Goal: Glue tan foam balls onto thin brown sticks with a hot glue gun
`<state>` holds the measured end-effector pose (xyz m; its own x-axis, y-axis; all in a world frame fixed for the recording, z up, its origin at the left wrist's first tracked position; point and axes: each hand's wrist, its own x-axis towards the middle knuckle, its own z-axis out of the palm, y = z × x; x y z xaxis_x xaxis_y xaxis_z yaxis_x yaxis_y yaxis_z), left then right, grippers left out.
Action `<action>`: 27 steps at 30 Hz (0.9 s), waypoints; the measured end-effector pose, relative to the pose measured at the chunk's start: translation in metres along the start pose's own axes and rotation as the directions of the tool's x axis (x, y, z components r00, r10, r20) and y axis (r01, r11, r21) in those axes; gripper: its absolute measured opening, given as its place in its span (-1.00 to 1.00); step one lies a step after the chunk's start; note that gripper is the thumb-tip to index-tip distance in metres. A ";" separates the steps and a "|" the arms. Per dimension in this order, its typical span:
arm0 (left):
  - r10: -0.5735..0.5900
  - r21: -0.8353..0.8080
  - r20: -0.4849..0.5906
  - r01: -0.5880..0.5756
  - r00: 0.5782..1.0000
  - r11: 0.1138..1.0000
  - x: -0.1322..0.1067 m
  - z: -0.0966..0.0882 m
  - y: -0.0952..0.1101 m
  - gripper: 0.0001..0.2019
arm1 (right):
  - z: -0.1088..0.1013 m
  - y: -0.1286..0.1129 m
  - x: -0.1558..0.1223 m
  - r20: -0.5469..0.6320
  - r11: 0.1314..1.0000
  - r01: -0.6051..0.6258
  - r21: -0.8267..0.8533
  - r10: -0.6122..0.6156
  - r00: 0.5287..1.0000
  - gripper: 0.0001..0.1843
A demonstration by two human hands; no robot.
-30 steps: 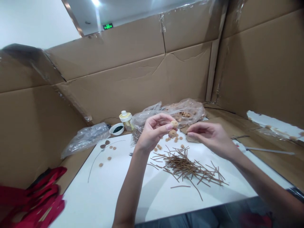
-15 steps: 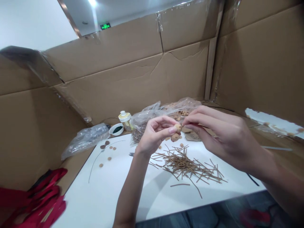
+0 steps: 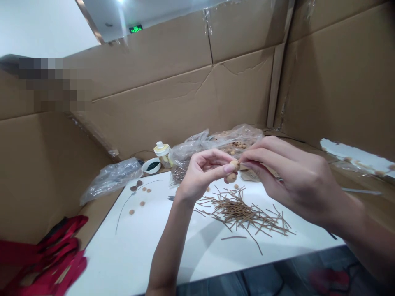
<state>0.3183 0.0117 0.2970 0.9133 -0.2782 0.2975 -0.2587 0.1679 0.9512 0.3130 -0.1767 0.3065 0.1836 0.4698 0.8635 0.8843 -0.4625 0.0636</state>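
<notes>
In the head view, the left hand pinches two tan balls; the right hand has its fingertips pressed together beside the upper one, on what cannot be told. The step seems fine work there, calling next for a steady left pinch.

From my remote seat I see cardboard walls beyond the grip, a white tabletop below it, and a glowing green sign high to its left.
</notes>
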 end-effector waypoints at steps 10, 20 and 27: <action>0.040 0.024 -0.006 -0.040 0.999 0.999 -0.003 -0.001 0.001 -0.93 | 0.001 -0.003 -0.001 0.005 0.999 -0.013 0.050 0.012 1.000 -0.80; 0.017 -0.002 -0.005 -0.017 1.000 1.000 -0.005 0.001 0.004 -0.93 | -0.009 -0.002 -0.001 0.003 0.978 -0.106 0.178 0.107 0.994 -0.93; 0.024 -0.003 -0.007 -0.024 1.000 1.000 -0.005 0.001 0.003 -0.94 | -0.005 -0.006 0.003 0.014 0.991 -0.062 0.119 0.061 0.998 -0.87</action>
<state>0.3127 0.0124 0.2987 0.9091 -0.2674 0.3193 -0.2792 0.1776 0.9437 0.3063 -0.1764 0.3108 0.2434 0.4512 0.8586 0.9160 -0.3981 -0.0504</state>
